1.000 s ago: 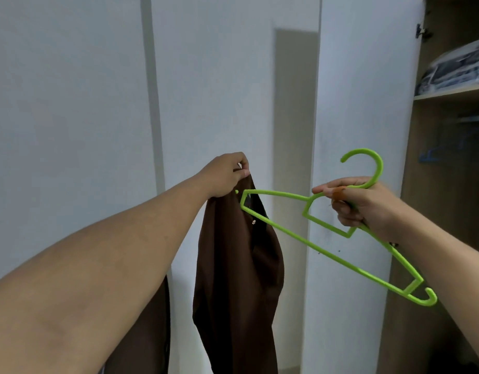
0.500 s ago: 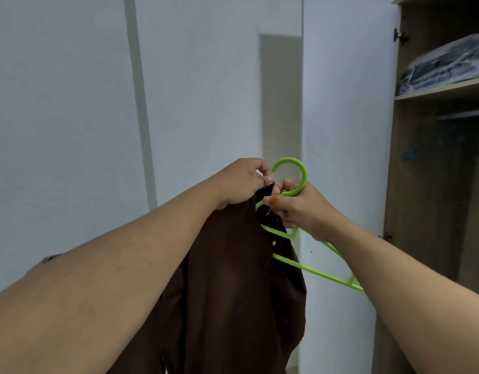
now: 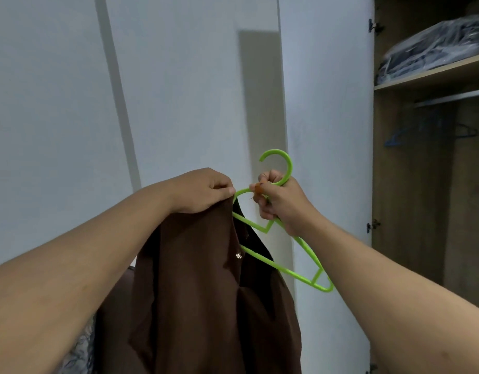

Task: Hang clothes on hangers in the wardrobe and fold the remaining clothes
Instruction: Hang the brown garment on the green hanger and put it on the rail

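A brown garment (image 3: 200, 287) hangs in front of me, and my left hand (image 3: 203, 191) pinches its top edge. My right hand (image 3: 280, 202) grips the neck of a bright green plastic hanger (image 3: 284, 263), just below its hook. The hanger's left arm is inside the garment's opening and hidden by the cloth. Its right arm slopes down to the right, bare. The two hands are close together at chest height.
The open wardrobe (image 3: 411, 184) stands at the right, its white door (image 3: 327, 103) swung out behind the hanger. A shelf (image 3: 432, 76) holds a plastic-wrapped bundle (image 3: 432, 47). Below it a rail (image 3: 454, 97) carries empty hangers (image 3: 402, 134). White wall fills the left.
My right hand has brought the green hanger leftward to the garment, and its left arm has gone inside the cloth. My left hand has kept hold of the top edge.
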